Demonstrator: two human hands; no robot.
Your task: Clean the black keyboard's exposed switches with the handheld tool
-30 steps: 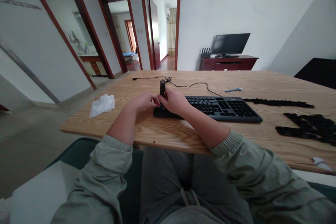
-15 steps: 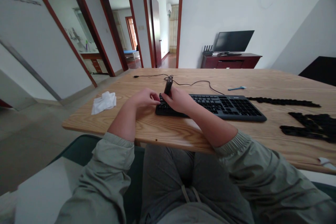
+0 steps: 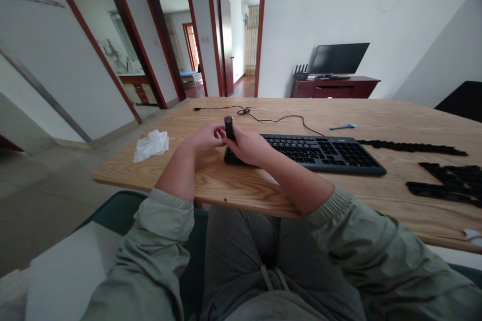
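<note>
A crumpled white tissue lies on the wooden table, well to the left of the keyboard. Farther off than the keyboard and to its left, a USB plug points left at the end of a thin black cable, which loops into a small knot and then runs to the keyboard's far edge. The left hand is just beside the keyboard's left end, its fingers curled and thumb and forefinger drawn close together; whether anything is pinched there I cannot tell.

Next comes a small dark tool, over the keyboard's left end. Its long axis stands close to upright, the top end pointing up above the fingers; its lower end is hidden, so contact with the keys cannot be told. The right hand is closed around it, the wrist and forearm slanting across the keyboard's near edge.

The keyboard's own long axis runs left to right, the right end slightly nearer the person. Past its far edge, toward the right, lies a blue-handled brush, lengthwise from left to right. From the keyboard's far right corner a long row of black pieces stretches rightward, and a broader black cluster lies right of the keyboard.
</note>
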